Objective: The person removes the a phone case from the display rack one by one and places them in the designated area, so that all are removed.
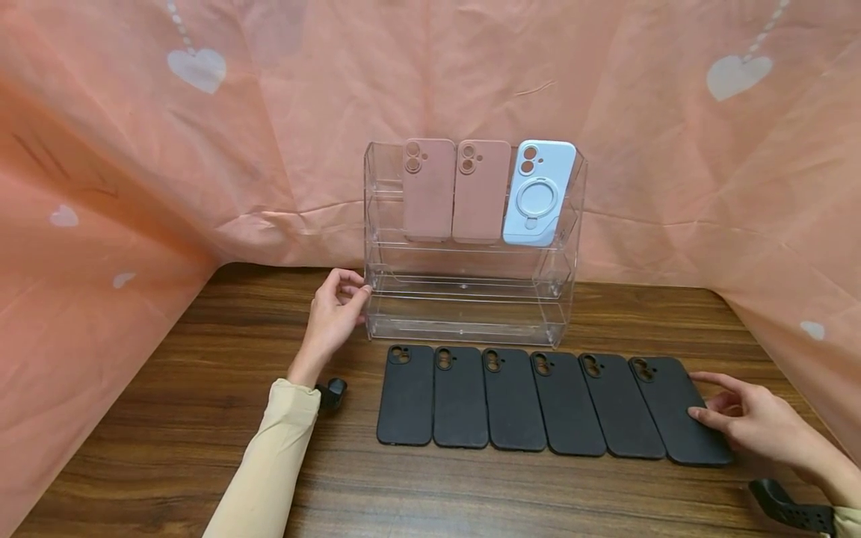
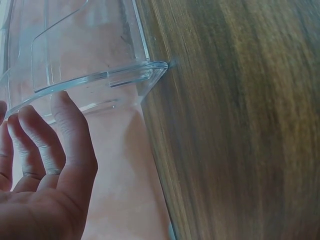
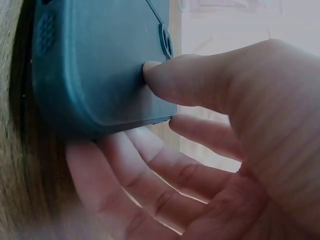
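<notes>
My right hand (image 1: 763, 422) grips the rightmost black phone case (image 1: 679, 418) along its right edge. The thumb presses on its back while the other fingers curl under the side, as the right wrist view shows. Beside it, several more black phone cases (image 1: 460, 400) lie in a row, camera cutouts pointing away from me. My left hand (image 1: 336, 310) rests at the left side of a clear tiered display rack (image 1: 464, 329), with loosely bent fingers (image 2: 72, 125) right at its side wall. Two pink phone cases (image 1: 428, 194) and a pale blue phone case (image 1: 536, 196) with a ring stand on the upper tier.
The wooden table (image 1: 403, 493) carries everything. A peach curtain (image 1: 303, 112) with white hearts hangs behind and at both sides, close to the rack's back. The lower tiers of the rack face the row of cases, a small gap apart.
</notes>
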Action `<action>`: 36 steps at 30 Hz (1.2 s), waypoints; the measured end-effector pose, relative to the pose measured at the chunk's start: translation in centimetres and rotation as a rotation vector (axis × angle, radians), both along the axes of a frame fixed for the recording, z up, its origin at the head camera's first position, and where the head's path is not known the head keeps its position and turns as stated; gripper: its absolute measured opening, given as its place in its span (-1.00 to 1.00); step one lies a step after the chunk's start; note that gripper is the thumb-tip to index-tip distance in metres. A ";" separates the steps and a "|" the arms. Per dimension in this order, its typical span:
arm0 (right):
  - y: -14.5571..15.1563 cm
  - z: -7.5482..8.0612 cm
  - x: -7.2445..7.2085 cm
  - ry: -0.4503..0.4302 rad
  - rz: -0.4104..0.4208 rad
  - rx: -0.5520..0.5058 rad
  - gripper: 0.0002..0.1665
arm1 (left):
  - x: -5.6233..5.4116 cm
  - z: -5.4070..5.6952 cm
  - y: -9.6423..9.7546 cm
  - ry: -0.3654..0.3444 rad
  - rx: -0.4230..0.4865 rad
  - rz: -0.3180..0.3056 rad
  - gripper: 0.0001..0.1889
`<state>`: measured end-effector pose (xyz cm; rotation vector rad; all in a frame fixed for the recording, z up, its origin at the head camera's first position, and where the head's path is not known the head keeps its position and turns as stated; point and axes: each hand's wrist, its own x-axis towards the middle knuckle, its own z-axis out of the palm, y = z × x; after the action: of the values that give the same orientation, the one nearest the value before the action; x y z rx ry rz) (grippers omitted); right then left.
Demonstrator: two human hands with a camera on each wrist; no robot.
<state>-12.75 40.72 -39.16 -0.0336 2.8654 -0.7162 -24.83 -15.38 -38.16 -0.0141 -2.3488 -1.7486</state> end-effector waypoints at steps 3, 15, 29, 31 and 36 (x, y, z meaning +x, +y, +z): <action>0.0 -0.1 -0.1 0.006 0.019 0.018 -0.26 | 0.1 0.0 0.0 -0.004 0.002 -0.002 -0.76; 0.3 -0.5 -0.3 0.028 0.015 0.047 -0.33 | 0.1 -0.1 0.1 -0.001 -0.006 0.001 -0.78; -1.7 0.1 -1.9 0.465 0.005 0.030 -0.53 | 0.0 1.5 -0.3 0.049 -0.127 0.034 -0.77; -2.2 0.2 -2.1 0.498 0.005 0.000 -0.55 | -0.1 2.1 -0.3 0.081 -0.162 0.053 -0.75; -3.9 0.4 -2.8 0.551 0.012 -0.086 -0.54 | -0.4 3.9 0.1 0.178 -0.140 0.068 -0.69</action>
<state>-15.58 36.84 -38.77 -0.3053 3.3394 -0.9536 -25.22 -15.24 -34.22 -0.1058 -2.3085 -1.4845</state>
